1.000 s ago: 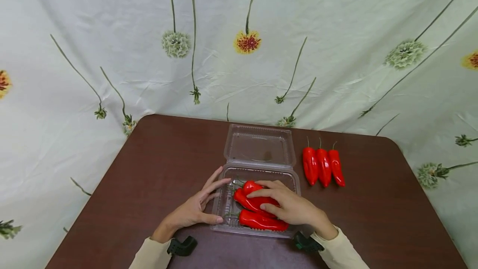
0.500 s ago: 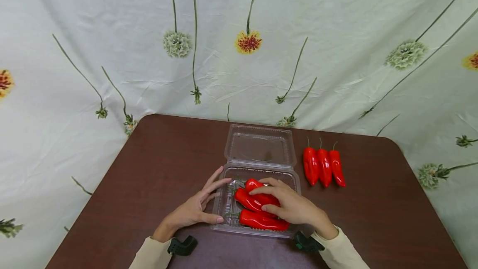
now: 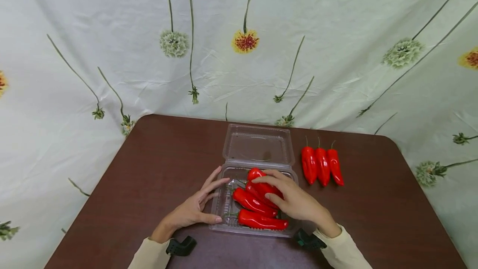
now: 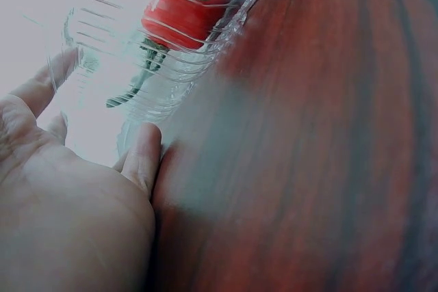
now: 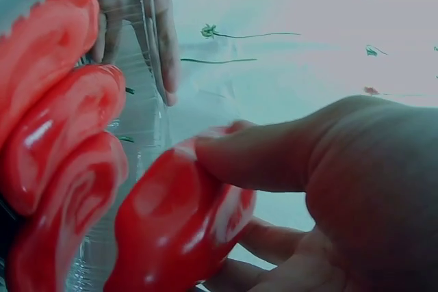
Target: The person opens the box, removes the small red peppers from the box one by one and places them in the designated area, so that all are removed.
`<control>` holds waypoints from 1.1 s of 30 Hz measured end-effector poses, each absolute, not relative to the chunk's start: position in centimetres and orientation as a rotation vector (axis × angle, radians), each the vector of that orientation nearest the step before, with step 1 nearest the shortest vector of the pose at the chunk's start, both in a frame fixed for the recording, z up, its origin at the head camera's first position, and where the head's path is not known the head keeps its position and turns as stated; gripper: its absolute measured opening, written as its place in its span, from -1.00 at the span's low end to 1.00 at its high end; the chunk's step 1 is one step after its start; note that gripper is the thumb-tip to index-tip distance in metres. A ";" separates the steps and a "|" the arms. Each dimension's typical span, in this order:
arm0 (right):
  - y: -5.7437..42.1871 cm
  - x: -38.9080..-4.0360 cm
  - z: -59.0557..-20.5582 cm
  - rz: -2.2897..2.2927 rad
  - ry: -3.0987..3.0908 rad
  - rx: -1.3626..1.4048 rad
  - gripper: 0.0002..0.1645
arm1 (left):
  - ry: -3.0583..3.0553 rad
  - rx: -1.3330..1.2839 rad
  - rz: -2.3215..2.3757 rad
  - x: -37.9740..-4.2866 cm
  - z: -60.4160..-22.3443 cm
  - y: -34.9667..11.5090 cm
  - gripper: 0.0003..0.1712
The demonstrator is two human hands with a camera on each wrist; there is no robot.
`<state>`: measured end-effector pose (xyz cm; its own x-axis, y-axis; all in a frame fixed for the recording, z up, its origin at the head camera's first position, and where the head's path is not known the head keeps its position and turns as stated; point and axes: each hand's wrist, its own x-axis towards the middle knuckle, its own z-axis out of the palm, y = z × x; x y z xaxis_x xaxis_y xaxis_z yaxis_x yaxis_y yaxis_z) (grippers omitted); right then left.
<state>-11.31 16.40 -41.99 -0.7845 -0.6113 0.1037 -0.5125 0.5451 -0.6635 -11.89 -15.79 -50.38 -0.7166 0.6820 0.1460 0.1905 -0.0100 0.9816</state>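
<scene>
A clear plastic clamshell container (image 3: 228, 219) lies with its lid (image 3: 261, 146) folded back. Three red chili peppers (image 3: 261, 220) rest side by side in its base, green stems pointing left. My right hand (image 3: 295, 196) pinches another red chili pepper (image 5: 171, 217) between thumb and fingers, over the back part of the base. In the right wrist view this pepper is in front of the others. My left hand (image 3: 196, 206) is spread at the container's left wall, thumb near the front corner, fingers along the side. Ribbed plastic shows beside its fingers (image 4: 144, 155) in the left wrist view.
Three more red chili peppers (image 3: 322, 166) lie in a row on the dark brown table (image 3: 168, 157), right of the lid. A white cloth with printed flowers (image 3: 209, 53) hangs behind the table and along its sides.
My right hand has shifted the pepper it holds toward the back of the container, exposing more of the pepper beside it. The left hand stays at the container's left wall.
</scene>
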 end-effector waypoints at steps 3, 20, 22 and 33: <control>16.6 -11.5 -41.7 -1.115 2.657 -0.983 -0.24 | 1.899 0.892 1.774 -11.9 -50.3 -15.9 0.06; 18.1 -11.8 -41.3 -1.282 2.649 -0.725 -0.02 | 1.904 0.894 1.765 -11.8 -50.2 -15.6 0.06; 18.2 -11.9 -41.3 -1.293 2.651 -0.702 -0.03 | 1.904 0.894 1.765 -11.8 -50.2 -15.6 0.05; 18.5 -12.3 -40.8 -1.446 2.639 -0.716 -0.03 | 1.916 0.873 1.769 -11.7 -50.3 -15.7 0.06</control>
